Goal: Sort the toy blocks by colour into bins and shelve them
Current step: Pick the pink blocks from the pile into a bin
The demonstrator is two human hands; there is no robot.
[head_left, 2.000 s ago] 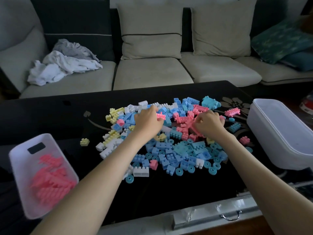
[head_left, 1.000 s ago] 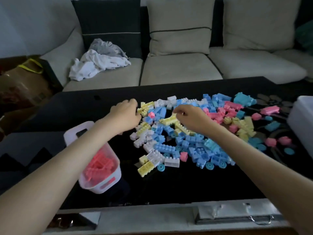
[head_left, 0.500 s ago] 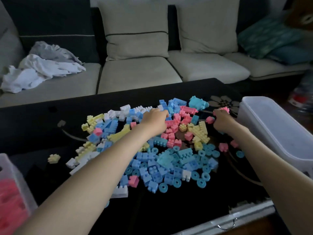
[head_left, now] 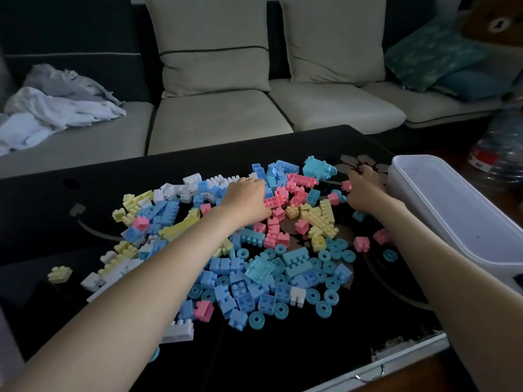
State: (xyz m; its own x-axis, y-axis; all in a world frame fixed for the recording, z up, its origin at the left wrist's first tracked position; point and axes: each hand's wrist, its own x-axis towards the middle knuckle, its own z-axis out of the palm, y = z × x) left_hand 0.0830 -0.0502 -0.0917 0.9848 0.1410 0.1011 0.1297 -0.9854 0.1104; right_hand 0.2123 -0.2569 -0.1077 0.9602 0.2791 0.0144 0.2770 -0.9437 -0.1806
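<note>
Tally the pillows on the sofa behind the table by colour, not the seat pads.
Cream pillows: 2
Dark pillow with a pale stripe: 1
Teal patterned pillow: 1
Plain blue pillow: 1
Total: 5

We see a glossy black worktop (head_left: 70, 210) with a pale flower pattern (head_left: 360, 162) near its far right corner. The blocks (head_left: 254, 244) on it are pastel: pink, light blue, pale yellow and white, with teal rings (head_left: 322, 308) along the near edge. One yellow block (head_left: 59, 274) lies apart at the left. The bin (head_left: 452, 210) at the right is plain white. Behind, the sofa (head_left: 220, 120) has beige cushions on a dark frame, the back cushions crossed by a thin dark stripe. White and grey cloth (head_left: 53, 106) is heaped on its left seat; a teal speckled pillow (head_left: 433, 60) sits at the right.
</note>
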